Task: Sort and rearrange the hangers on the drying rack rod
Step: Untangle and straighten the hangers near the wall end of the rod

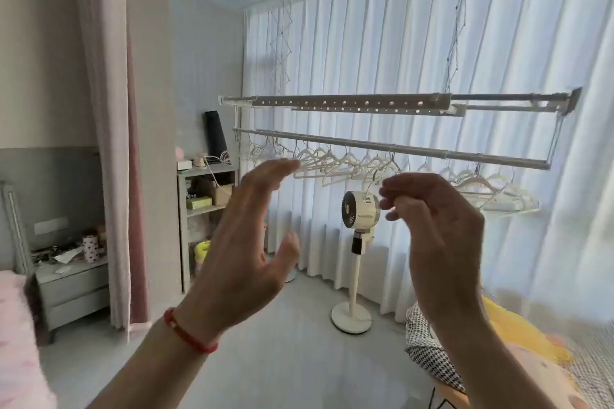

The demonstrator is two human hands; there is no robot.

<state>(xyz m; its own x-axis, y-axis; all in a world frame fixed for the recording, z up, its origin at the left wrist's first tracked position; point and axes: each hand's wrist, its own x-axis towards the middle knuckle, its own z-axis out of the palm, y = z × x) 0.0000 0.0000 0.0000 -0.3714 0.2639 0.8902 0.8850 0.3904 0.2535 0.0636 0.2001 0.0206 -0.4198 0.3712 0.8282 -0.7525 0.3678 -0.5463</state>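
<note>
Left hand (247, 239) spread open (touching nothing); right hand (435, 229) curled, empty.

Access to rod (392, 146): open from the front, over bare floor (292, 325).
Along the rod: hangers (335, 164) crowd the left and middle stretch, a dense bunch (491, 192) sits to the right; narrow gaps between hooks.
Above: perforated upper bars (349, 102) close over the rod.
Behind: curtain (415, 43) close to the hangers.
Below: standing fan (360, 209) rises under the middle.
Left end: shelf unit (206, 202) just beside.
</note>
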